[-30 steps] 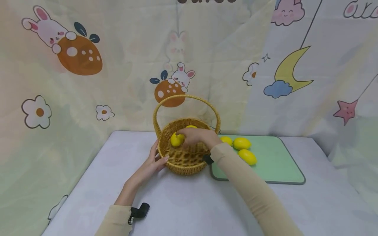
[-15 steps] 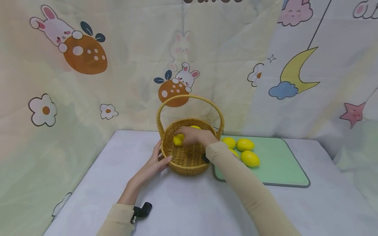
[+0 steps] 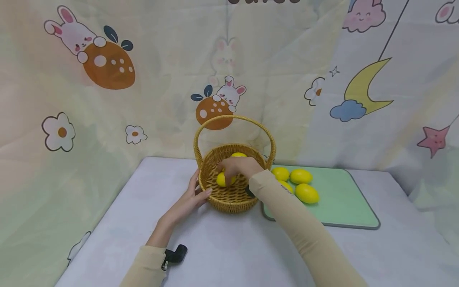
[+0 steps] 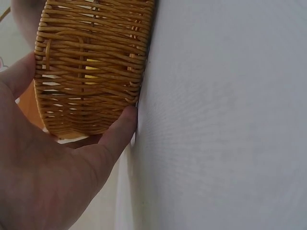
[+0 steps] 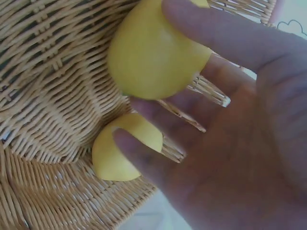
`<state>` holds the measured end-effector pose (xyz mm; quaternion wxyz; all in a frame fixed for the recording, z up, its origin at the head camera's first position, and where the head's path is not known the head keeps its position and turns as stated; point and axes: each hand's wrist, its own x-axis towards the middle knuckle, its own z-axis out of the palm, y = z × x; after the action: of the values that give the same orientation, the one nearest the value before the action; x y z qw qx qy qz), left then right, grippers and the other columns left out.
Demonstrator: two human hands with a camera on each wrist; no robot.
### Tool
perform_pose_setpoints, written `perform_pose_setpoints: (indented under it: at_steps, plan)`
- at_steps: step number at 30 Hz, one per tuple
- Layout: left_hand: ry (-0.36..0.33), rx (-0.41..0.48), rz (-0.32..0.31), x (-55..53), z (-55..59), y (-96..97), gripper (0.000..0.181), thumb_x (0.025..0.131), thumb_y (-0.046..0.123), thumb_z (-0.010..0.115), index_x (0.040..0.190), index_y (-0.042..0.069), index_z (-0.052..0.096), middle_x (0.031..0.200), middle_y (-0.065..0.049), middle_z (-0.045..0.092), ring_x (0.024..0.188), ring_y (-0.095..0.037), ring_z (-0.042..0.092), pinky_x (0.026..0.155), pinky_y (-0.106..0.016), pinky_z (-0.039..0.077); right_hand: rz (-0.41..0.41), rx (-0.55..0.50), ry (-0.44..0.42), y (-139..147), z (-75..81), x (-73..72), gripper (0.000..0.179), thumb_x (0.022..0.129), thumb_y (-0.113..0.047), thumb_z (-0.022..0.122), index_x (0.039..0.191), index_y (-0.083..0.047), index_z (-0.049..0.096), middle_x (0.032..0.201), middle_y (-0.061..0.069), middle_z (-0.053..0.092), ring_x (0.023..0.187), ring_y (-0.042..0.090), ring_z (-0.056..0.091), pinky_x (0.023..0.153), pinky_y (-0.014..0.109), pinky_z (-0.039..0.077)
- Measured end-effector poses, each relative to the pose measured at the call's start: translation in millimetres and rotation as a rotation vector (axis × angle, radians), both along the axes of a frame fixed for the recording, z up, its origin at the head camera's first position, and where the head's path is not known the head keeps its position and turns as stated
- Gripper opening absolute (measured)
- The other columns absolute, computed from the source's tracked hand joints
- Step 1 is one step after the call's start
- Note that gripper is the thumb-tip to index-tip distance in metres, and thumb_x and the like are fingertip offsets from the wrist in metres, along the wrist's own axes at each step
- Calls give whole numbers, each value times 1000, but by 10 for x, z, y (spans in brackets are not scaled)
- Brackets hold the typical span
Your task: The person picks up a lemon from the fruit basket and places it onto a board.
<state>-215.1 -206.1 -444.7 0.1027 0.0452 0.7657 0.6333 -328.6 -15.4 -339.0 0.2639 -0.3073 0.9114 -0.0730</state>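
Note:
A round wicker basket [image 3: 232, 207] with a tall hoop handle stands on the table. My left hand [image 3: 192, 196] holds it by the left side, thumb and fingers spread over the woven wall. Inside the basket, my right hand [image 3: 239, 166] grips a yellow lemon [image 3: 223, 180] low over the woven bottom. In the right wrist view its thumb lies across this lemon [image 5: 148, 52], with fingers behind it. The little finger overlaps a second lemon [image 5: 125, 160] there. Toward the basket's back wall, a lemon [image 3: 238, 154] shows partly behind the right hand.
To the right of the basket lies a green board [image 3: 344, 199] with a grey edge. Several lemons rest on its left part, among them a front lemon [image 3: 306, 193], and the right forearm passes over that side. A printed cloth [image 3: 161, 79] hangs behind the table [image 3: 229, 247].
The right hand and its lemon have moved down and toward the front within the basket. The left hand keeps its place on the basket. The head view has shifted slightly.

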Motion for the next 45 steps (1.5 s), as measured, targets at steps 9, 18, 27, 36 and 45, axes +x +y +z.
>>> perform_pose_setpoints:
  at_steps: [9, 18, 27, 36, 45]
  plan:
    - [-6, -15, 0, -7, -4, 6, 87, 98, 42, 60, 149, 57, -8, 167, -1, -4, 155, -29, 15, 115, -44, 41, 77, 46, 10, 23, -56, -20, 60, 83, -24, 77, 140, -21, 57, 141, -2, 56, 120, 18, 51, 107, 44, 44]
    - [6, 0, -19, 0, 16, -14, 88, 98, 41, 60, 151, 55, -9, 167, -4, -7, 155, -31, 12, 115, -44, 40, 161, -63, 115, 172, 131, -20, 51, 80, -22, 74, 130, -19, 63, 110, -5, 63, 96, 17, 56, 79, 29, 48]
    - [16, -21, -17, -10, 9, -16, 92, 93, 51, 63, 150, 56, -9, 167, -5, -7, 155, -33, 11, 116, -46, 39, 181, -165, 185, 471, 237, 82, 46, 80, -22, 75, 125, -24, 66, 114, -8, 64, 97, 16, 56, 82, 30, 49]
    - [3, -35, -11, -8, 12, 2, 92, 94, 51, 62, 151, 54, -11, 167, -7, -8, 155, -35, 10, 115, -46, 39, 157, -247, 252, 832, 262, 355, 49, 80, -29, 73, 128, -24, 63, 122, -4, 62, 98, 16, 56, 81, 31, 51]
    - [2, -25, -12, -2, 31, 15, 92, 98, 42, 60, 152, 50, -14, 167, -8, -8, 155, -35, 11, 115, -46, 39, 137, -290, 295, 1160, 200, 669, 51, 81, -30, 73, 130, -25, 61, 121, -6, 60, 97, 13, 56, 83, 30, 50]
